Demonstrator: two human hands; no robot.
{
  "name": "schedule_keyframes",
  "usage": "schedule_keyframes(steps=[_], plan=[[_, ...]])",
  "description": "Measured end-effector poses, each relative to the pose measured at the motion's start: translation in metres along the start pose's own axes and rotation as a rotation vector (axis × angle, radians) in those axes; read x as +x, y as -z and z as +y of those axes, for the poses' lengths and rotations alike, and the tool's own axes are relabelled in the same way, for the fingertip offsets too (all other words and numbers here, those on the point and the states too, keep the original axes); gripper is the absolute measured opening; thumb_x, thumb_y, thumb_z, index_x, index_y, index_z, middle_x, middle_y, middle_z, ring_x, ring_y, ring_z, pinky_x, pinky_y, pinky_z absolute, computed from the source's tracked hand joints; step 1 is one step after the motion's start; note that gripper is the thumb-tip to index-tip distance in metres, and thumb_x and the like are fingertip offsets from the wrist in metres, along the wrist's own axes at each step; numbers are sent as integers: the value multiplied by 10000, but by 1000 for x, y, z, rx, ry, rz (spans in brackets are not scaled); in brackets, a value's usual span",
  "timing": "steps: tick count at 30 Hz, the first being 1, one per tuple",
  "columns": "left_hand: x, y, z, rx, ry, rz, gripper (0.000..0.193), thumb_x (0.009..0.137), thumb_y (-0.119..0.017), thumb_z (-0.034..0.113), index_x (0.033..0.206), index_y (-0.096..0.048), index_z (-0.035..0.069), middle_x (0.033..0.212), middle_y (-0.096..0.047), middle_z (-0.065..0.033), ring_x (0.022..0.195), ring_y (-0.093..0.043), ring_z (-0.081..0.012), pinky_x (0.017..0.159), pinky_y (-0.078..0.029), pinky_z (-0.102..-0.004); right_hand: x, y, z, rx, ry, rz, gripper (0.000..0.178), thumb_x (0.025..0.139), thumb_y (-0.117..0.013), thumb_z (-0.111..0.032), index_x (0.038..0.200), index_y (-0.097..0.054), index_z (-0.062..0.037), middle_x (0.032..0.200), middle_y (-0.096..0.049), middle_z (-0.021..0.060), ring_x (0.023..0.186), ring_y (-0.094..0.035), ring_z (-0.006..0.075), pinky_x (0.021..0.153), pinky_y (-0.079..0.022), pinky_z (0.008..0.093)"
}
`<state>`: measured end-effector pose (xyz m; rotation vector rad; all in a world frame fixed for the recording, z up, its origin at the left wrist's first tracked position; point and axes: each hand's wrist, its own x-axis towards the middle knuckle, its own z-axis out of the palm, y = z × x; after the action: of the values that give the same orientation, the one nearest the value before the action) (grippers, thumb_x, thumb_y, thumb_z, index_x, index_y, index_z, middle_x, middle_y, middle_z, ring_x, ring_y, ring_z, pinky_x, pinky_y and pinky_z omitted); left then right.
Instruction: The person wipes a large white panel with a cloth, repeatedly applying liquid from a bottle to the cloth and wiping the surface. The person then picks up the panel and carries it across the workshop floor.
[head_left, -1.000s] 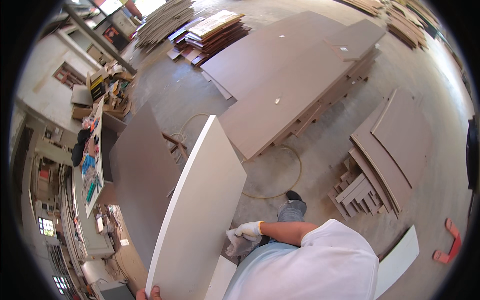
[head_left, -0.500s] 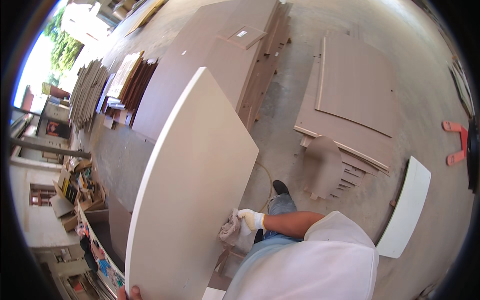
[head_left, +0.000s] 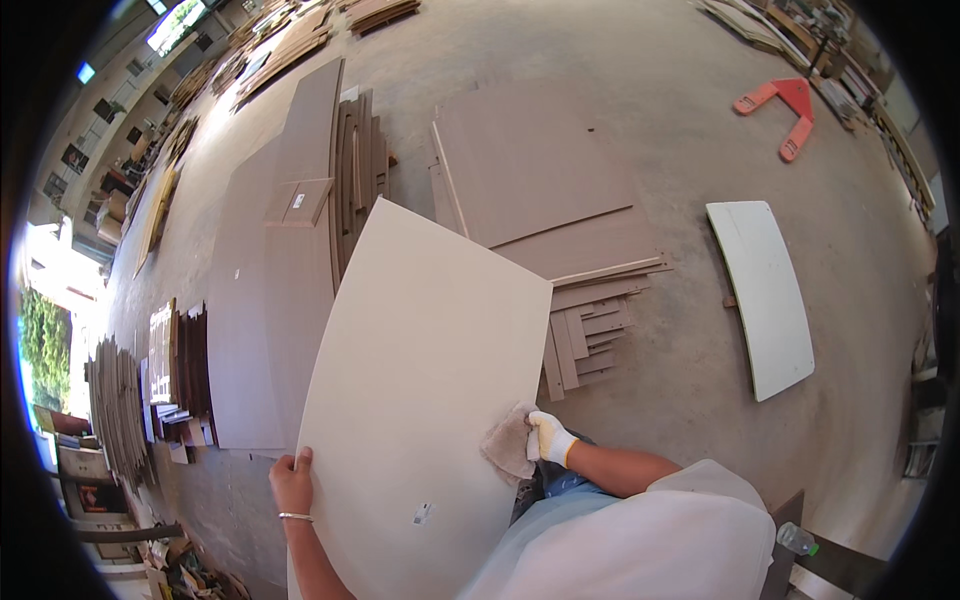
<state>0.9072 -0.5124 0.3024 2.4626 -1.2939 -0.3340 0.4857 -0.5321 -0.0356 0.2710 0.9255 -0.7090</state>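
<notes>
Panel [head_left: 400,360], cream-coloured, reaches from the bare left hand [head_left: 293,486], clasping its left edge apparently for steadiness, to the gloved right hand [head_left: 549,437], holding a rag [head_left: 508,441] over its right edge.

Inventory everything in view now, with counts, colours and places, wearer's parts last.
large panel: one, off-white, centre foreground
cloth: one, greyish beige, large panel's right edge
label: one, white, low on large panel
board stacks: two large, grey-brown, left of and beyond large panel
strips: several, grey-brown, right of large panel
white panel: one, white, right
pallet jack: one, red, upper right
smaller piles: two, grey and reddish-brown, left
distant piles: several, brownish, top
bottle: one, clear, green cap, lower right
shirt: one, white, bottom
left hand: one, bare, large panel's left edge
right hand: one, white-gloved, holding cloth
</notes>
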Motion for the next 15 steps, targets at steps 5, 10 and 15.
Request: schedule_keyframes(steps=[5,10,15], plan=[[21,-127,55,-57,-19,-159,535,881,-796,463,769,-685,-49,624,-625,-167,566,-551,-280,610,-477,-445,-37,98,-85,11,255,171,135,942,-552,-185,1022,-635,-116,952,-676,89,832,-646,286,764,-563,446],[33,-195,144,24,5,-223,545,859,-766,559,844,-755,14,820,-731,-198,798,-713,-369,746,-548,-474,-78,130,-130,56,274,255,146,964,-538,-258,987,-613,-134,924,-655,70,648,-590,252,600,-519,427],[67,-283,226,115,12,-210,600,836,-760,596,922,-786,3,938,-757,-225,924,-728,-413,838,-569,-485,-68,163,-211,88,252,236,140,966,-521,-247,1008,-597,-137,904,-626,59,627,-572,230,583,-500,419]])
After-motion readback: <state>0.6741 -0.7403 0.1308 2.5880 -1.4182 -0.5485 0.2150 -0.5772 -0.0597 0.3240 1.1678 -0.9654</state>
